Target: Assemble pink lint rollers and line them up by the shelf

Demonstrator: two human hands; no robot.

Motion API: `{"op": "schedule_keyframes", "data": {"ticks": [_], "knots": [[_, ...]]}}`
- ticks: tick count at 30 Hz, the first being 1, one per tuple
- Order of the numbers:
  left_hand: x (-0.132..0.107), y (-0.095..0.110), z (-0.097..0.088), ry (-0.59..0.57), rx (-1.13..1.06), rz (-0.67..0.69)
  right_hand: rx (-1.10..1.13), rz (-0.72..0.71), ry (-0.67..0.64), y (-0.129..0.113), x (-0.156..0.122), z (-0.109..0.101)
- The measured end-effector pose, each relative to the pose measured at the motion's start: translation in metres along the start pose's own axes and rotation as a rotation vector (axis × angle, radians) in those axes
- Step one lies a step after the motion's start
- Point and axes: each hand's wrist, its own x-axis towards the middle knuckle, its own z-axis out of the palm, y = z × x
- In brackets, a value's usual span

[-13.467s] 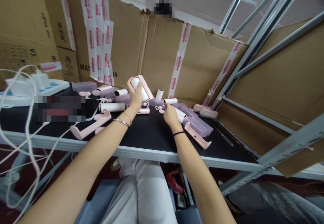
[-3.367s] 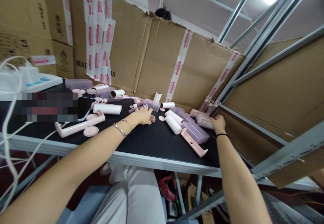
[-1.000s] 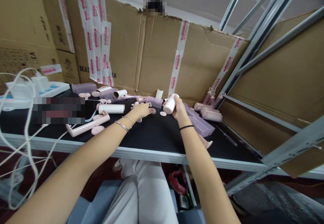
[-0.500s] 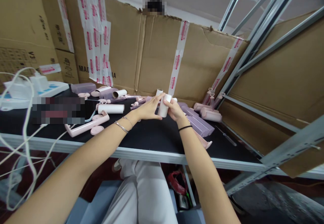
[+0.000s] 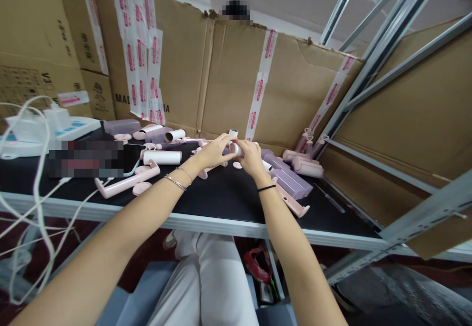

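My right hand (image 5: 251, 159) is closed around a white paper roll (image 5: 236, 149), one end of which faces me. At the roll's left side, my left hand (image 5: 212, 155) has its fingers and thumb bent about it. Both hands are over the middle of the black tabletop. Just behind them stands another white roll (image 5: 233, 133). Pale pink plastic parts lie under and beside my left hand, partly covered by it. Near my right wrist rest a pink holder (image 5: 291, 200) and purple translucent cases (image 5: 293, 182).
On the left are a white roll on a pink holder (image 5: 162, 157), a pink handle (image 5: 125, 181), and a power strip (image 5: 79, 128) with trailing white cables. Pink rollers (image 5: 308, 167) and a thin screwdriver-like tool (image 5: 335, 202) lie right. Cardboard (image 5: 184, 70) walls the back.
The white roll has tipped from near upright so its end faces me, and moved slightly back. My right hand has turned over it. Pink parts under my left hand now show.
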Motion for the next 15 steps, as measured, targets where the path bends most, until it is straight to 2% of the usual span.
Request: {"op": "schedule_keyframes", "data": {"ticks": [6, 10, 12, 15], "knots": [[0.001, -0.005, 0.007, -0.007, -0.073, -0.073, -0.14, -0.031, -0.005, -0.004, -0.002, -0.003], [0.001, -0.011, 0.009, -0.042, 0.076, -0.136, -0.133, 0.023, -0.007, -0.008, -0.002, -0.003], [-0.002, -0.018, 0.009, -0.13, 0.182, -0.265, -0.011, 0.093, -0.025, -0.007, -0.003, -0.001], [-0.006, -0.032, 0.009, -0.354, 0.272, -0.519, 0.26, 0.221, -0.078, -0.003, -0.002, 0.003]]}}
